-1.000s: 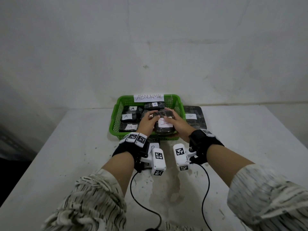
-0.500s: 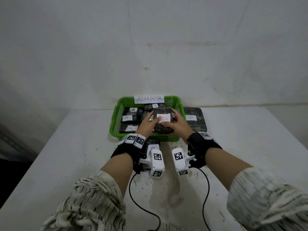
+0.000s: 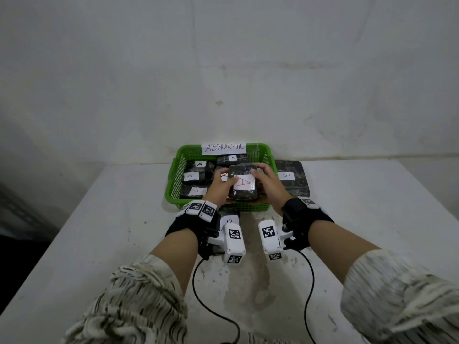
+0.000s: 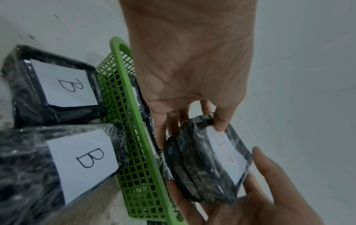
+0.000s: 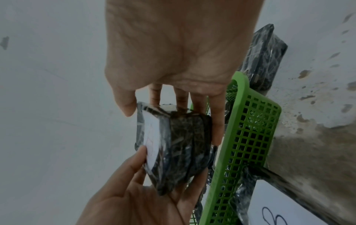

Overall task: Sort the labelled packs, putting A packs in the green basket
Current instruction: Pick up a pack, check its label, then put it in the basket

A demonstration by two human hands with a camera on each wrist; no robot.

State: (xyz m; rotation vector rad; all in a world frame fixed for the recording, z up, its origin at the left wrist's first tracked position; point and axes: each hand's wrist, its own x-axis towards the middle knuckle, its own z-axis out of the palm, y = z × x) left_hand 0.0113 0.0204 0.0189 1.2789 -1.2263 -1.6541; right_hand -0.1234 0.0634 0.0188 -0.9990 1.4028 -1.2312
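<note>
A dark plastic-wrapped pack (image 3: 242,192) with a white label bearing a red A is held over the front right part of the green basket (image 3: 173,192). My left hand (image 3: 219,186) grips its left side and my right hand (image 3: 267,183) grips its right side, thumbs on top and fingers underneath. In the left wrist view the pack (image 4: 202,166) sits just inside the basket rim (image 4: 140,141). The right wrist view shows the pack (image 5: 179,144) tilted, label side away from the basket wall (image 5: 248,144). Several packs labelled A (image 3: 192,176) lie inside the basket.
The basket carries a paper sign reading ABNORMAL (image 3: 223,147) and stands against the wall. A pack labelled B (image 3: 291,176) lies right of the basket, and another B pack (image 3: 229,219) lies before it, half hidden by my left wrist. Both B packs (image 4: 71,85) (image 4: 84,159) show outside the basket.
Both hands have kept hold of the pack over the basket's right side. It moved slightly away and back toward the front, and its red A label is now uncovered.
</note>
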